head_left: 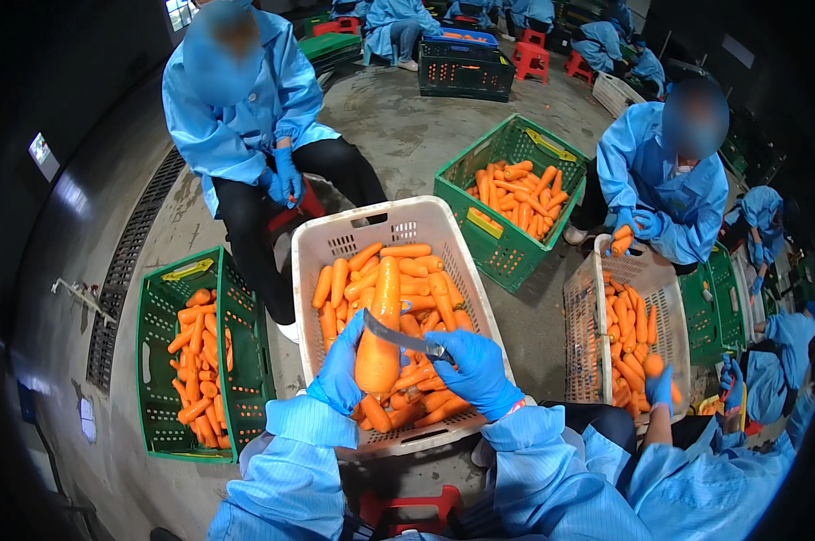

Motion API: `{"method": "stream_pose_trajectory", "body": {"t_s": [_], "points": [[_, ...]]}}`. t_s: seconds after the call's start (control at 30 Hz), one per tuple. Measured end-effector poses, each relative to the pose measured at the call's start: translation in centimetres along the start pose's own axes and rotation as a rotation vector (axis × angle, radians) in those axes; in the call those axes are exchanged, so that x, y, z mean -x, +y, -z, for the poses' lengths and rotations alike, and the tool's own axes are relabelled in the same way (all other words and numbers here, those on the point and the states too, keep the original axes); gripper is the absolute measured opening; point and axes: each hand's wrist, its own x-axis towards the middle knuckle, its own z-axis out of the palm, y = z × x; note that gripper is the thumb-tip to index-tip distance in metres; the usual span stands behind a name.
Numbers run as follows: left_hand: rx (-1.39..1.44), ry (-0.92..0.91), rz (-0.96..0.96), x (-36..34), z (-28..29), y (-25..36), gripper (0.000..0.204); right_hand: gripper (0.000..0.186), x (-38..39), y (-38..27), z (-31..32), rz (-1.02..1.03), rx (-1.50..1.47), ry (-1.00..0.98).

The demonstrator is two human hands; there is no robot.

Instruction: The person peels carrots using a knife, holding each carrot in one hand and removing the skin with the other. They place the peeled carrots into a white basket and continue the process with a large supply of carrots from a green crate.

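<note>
Both my hands wear blue gloves and are over a white plastic crate (310,261) full of carrots. My left hand (340,368) is closed on a large, thick carrot (382,347), held upright with its broad end toward me. In my right hand (478,371) is a knife (398,337) with a dark handle and a curved blade. The blade crosses the face of the large carrot, its tip near my left fingers. Beneath my hands lie many loose carrots (407,287), some partly hidden by my hands.
A green crate (144,361) of carrots stands at the left, another green crate (493,261) at the far right. Two seated co-workers (236,108) (660,180) face me. A white crate (588,343) at the right has a co-worker's gloved hand (660,389) over it.
</note>
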Motion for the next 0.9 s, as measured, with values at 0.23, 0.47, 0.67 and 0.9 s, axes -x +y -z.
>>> {"method": "stream_pose_trajectory", "body": {"t_s": [0.23,0.47,0.67,0.9], "points": [[-0.024,0.000,-0.055,-0.3,0.0,0.4,0.046,0.027,0.4,-1.2,-0.7,0.036,-0.032,-0.082],[0.024,0.052,-0.061,0.1,-0.4,0.4,0.047,0.019,0.6,-1.4,-1.1,0.015,0.008,-0.129],[0.004,0.143,-0.051,-1.4,1.0,-0.7,0.050,0.012,0.6,-1.6,-1.5,-0.071,0.045,-0.132],[-0.048,0.127,-0.118,-1.3,1.8,-0.7,0.051,0.009,1.1,-1.8,-2.4,-0.056,0.082,-0.066]]}}
